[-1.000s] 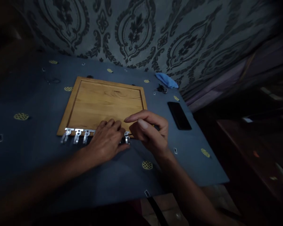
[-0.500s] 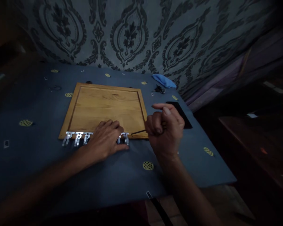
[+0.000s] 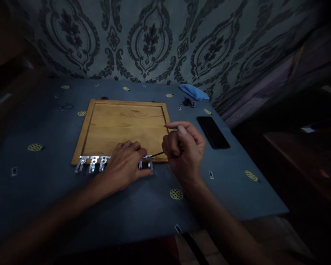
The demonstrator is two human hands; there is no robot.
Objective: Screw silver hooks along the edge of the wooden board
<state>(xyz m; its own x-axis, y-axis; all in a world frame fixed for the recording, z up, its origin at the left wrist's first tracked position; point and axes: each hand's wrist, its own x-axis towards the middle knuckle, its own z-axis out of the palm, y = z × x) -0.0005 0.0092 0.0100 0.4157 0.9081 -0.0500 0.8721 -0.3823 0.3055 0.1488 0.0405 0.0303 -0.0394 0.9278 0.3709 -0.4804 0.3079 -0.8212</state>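
A framed wooden board lies on the table. A shiny metal hook rail runs along its near edge, with several hooks hanging over the side. My left hand presses over the rail, fingers on the board and thumb at the front below it, covering the rail's middle. In the closed fingers of my right hand is a screwdriver. Its thin dark shaft points left and its tip reaches the rail's right end. The handle is hidden in my fist.
A black phone lies to the right. Behind it are a bunch of keys and a blue cloth. The patterned blue tablecloth covers the table, and a patterned wall covering rises at the back.
My right hand has moved left, bringing the screwdriver tip onto the rail's right end and uncovering the phone. My left hand stays on the rail. The view has shifted slightly.
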